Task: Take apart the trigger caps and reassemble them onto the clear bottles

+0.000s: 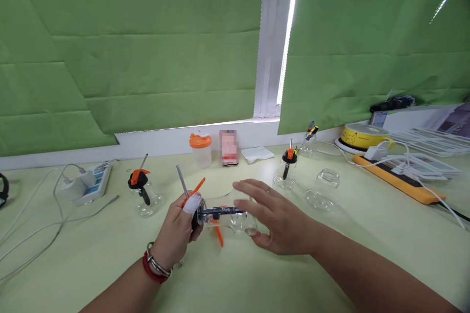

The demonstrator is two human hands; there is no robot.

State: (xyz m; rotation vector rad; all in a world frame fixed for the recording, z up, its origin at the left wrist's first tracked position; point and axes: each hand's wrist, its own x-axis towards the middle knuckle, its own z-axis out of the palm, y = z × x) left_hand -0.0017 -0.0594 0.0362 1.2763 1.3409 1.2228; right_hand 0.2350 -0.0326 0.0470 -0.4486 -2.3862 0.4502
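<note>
A clear glass bottle [229, 222] lies sideways in the air between my hands, a dark tube running inside it. My left hand [176, 227] is closed around its black lid [197, 217] at the neck; a white wrap covers the thumb. A metal rod [181, 179] and an orange strip [194, 193] stick out by that hand. My right hand [277, 217] curves around the bottle's base end, fingers above and thumb below. Another orange piece [219, 234] shows beneath or behind the glass; I cannot tell whether it is attached.
One lidded glass bottle [149, 203] stands left, another [286, 176] behind my right hand. An open glass jar [325, 188] is at right. Farther back are an orange-lidded cup [201, 151], a phone [229, 149] and paper [257, 154]. Power strips [400, 181] and cables occupy both sides.
</note>
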